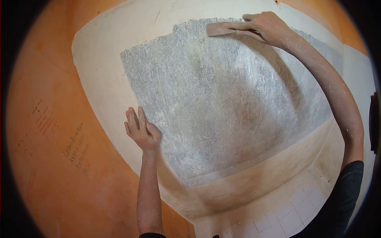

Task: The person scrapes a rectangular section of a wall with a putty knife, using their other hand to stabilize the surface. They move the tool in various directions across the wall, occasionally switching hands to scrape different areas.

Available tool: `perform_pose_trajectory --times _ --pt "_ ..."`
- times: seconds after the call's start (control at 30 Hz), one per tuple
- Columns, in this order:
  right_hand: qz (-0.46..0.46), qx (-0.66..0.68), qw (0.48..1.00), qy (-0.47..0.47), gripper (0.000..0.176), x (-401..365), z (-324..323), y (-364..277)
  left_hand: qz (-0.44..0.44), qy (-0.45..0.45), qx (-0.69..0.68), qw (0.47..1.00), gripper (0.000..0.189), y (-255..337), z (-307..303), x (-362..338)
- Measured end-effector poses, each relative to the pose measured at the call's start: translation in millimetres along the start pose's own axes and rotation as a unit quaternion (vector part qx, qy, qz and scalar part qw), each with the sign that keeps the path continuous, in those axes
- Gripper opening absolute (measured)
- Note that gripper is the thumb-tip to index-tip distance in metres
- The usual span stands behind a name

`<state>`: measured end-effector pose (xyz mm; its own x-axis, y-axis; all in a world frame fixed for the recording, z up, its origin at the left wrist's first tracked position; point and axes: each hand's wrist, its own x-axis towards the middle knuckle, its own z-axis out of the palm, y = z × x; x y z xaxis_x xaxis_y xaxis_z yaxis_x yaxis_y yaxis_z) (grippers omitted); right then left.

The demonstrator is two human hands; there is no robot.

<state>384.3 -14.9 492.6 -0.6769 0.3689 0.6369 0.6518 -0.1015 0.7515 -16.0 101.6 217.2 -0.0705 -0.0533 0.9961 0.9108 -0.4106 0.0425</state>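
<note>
My right hand (268, 29) is up at the top edge of a rough silver-grey patch (222, 95) on the wall. Its fingers grip a flat, grey-brown rectangular piece (218, 29), blurred by motion, which overlaps the patch's upper border. Whether it is a scraper blade or folded sandpaper, I cannot tell. Lower down, my left hand (142, 129) has its fingers stretched upward and apart, laid against the left border of the patch where it meets the white coating (99, 71). Nothing shows in that hand. Pale specks dot both forearms.
Orange painted wall (47, 158) surrounds the white coating, with handwritten lettering (74, 148) at the left. Below the patch runs a beige band (238, 184), then pale tiles (285, 214). A dark object (374, 123) stands at the right edge.
</note>
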Motion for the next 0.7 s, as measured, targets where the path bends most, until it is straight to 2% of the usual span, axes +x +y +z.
perform_pose_trajectory --times 0.03,0.13,0.17,0.3,0.37,0.5,0.6,0.67,0.7 --pt "-0.003 0.001 0.999 -0.036 0.039 -3.7 -0.5 4.7 -0.001 0.004 0.001 1.000 0.054 1.5 -0.4 0.6" --pt "0.012 -0.004 0.999 -0.037 0.040 13.4 -8.0 -4.7 0.000 0.003 -0.001 1.000 0.054 3.0 -0.5 0.5" --pt "-0.017 -0.020 1.000 0.002 0.040 22.5 -9.5 -8.4 0.004 0.000 -0.001 1.000 0.054 2.8 -1.2 1.0" --pt "-0.017 -0.010 0.999 0.043 0.041 13.8 -7.1 -13.6 0.009 0.000 0.003 1.000 0.054 2.6 -4.2 1.9" --pt "0.052 -0.034 0.996 -0.057 0.040 -5.8 -8.5 -10.1 0.010 0.002 -0.006 1.000 0.053 0.3 -3.1 0.9" --pt "0.071 -0.008 0.996 -0.057 0.038 -0.6 -10.6 -19.6 0.009 0.001 0.001 1.000 0.053 2.7 0.4 0.0" --pt "0.051 0.031 0.998 -0.004 0.037 40.3 -13.0 -49.0 0.005 0.008 0.006 1.000 0.053 1.7 -1.1 1.8" --pt "0.062 -0.025 0.996 0.051 0.039 47.7 -6.7 -64.8 0.010 0.001 -0.002 1.000 0.052 2.8 -3.5 1.6" --pt "0.079 0.010 0.996 0.045 0.040 41.9 -13.2 -70.7 0.011 0.001 0.000 1.000 0.052 2.6 -4.6 1.1"
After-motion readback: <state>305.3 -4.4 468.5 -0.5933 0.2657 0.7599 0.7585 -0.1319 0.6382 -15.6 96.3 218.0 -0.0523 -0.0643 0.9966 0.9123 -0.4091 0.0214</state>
